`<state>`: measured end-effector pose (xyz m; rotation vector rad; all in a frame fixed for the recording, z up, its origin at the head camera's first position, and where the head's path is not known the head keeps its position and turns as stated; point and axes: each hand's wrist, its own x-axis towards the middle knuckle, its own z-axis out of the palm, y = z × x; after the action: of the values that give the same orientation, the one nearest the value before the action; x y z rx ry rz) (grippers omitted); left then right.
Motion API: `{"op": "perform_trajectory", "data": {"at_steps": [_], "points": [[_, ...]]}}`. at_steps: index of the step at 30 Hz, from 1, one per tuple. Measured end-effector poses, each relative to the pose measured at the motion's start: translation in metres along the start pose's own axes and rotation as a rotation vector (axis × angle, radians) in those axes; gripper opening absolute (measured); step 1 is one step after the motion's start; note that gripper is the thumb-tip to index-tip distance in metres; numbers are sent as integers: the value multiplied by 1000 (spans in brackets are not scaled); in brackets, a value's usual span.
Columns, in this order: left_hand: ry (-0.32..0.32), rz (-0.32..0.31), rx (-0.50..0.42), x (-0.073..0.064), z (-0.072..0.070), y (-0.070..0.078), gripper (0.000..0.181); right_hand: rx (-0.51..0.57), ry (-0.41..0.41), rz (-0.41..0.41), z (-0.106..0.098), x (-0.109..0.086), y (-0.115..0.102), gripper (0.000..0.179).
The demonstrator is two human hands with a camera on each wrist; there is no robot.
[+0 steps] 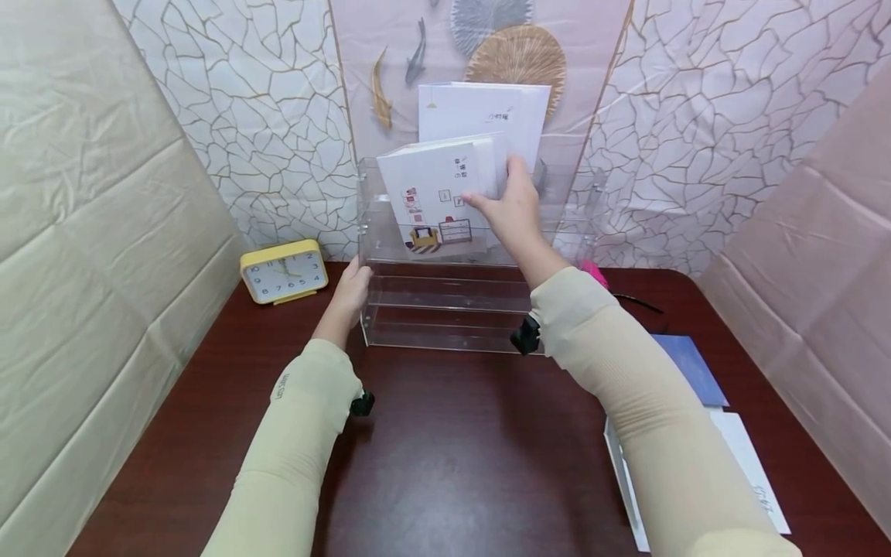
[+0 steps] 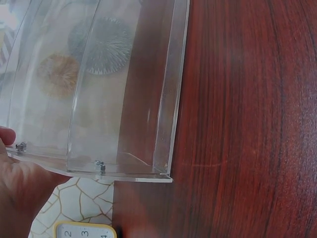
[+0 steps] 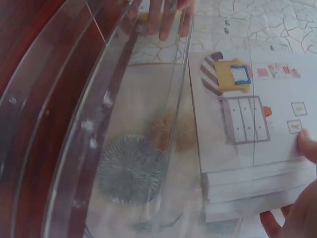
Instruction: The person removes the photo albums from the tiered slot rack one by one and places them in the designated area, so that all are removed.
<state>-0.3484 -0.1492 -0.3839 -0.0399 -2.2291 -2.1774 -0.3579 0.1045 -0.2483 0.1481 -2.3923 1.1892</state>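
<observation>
A clear acrylic rack (image 1: 452,338) with several tiers stands at the back of the dark red table. My left hand (image 1: 351,290) grips its left side panel, and in the left wrist view a fingertip (image 2: 7,135) shows over the panel's edge. With thumb and fingers, my right hand (image 1: 518,216) holds a small stack of white books (image 1: 428,186) in the top tier. The front cover carries a drawing of a yellow armchair and a drawer chest, also visible in the right wrist view. Behind them, a taller white book (image 1: 480,112) stands in the rack.
A yellow alarm clock (image 1: 284,271) stands left of the rack. Under my right forearm lie white books (image 1: 748,464) and a blue one (image 1: 689,367) at the table's right. Something pink (image 1: 594,273) and a black cable (image 1: 639,302) show behind the rack's right end.
</observation>
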Motion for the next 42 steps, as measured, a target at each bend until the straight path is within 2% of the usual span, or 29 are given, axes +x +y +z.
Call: {"op": "perform_trajectory", "data": {"at_steps": [5,12,20,26,34,42], "points": [[6,-2,29,2,1,-1,59,36,-41,-81,3,3,-7,68],[5,25,-7,4,2,2,57,17,-94,-76,5,8,-15,79],[25,3,11,4,3,1,55,19,-90,-89,7,10,-17,78],[13,-16,12,5,4,1,55,35,-82,-122,4,14,-24,76],[19,-6,29,5,3,1,56,81,-48,-161,-5,20,-32,74],[31,-9,24,4,1,-6,57,67,-44,-230,-10,19,-34,74]]}}
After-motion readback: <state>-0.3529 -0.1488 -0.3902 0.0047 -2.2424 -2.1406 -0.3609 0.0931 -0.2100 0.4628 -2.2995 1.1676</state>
